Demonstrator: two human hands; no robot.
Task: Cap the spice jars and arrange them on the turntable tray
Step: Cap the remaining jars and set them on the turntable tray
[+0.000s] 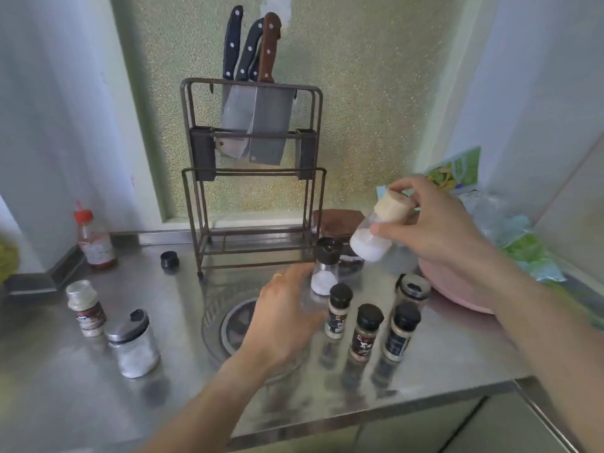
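From my feed, the right hand (438,223) was clamped on a clear cork-stoppered jar (376,233), tilted in the air above the surface (183,380), white powder pooled at its low end; thumb pressed the glass, fingers curled around the cork. The left hand (281,318) hovered spread open, fingers apart, over the clear turntable tray (215,308); I couldn't tell whether it touched the tray, and it hid much of the tray's middle. The tray itself was hard to make out, transparent against the steel, only ribbed rim and a dark ring visible. Just beyond the fingertips stood a black-topped grinder jar (325,269) with white contents, partly blocked. Three capped black-lidded spice jars (369,331) stood close together right of the hand, a fourth, clear-lidded jar (412,289) behind them; labels dark, writing blurred, unreadable. At left: a clear-capped jar with a red-brown label (85,308), text illegible, and a steel-lidded glass jar (133,344) of white grains beside it. A loose black cap (169,259) lay near the knife rack (253,178). A red-capped sauce bottle (94,241) stood against the wall, label unreadable. A pink bowl (457,289) was mostly hidden behind the right forearm; a brown-lidded container (340,222) sat partly hidden behind the held jar.
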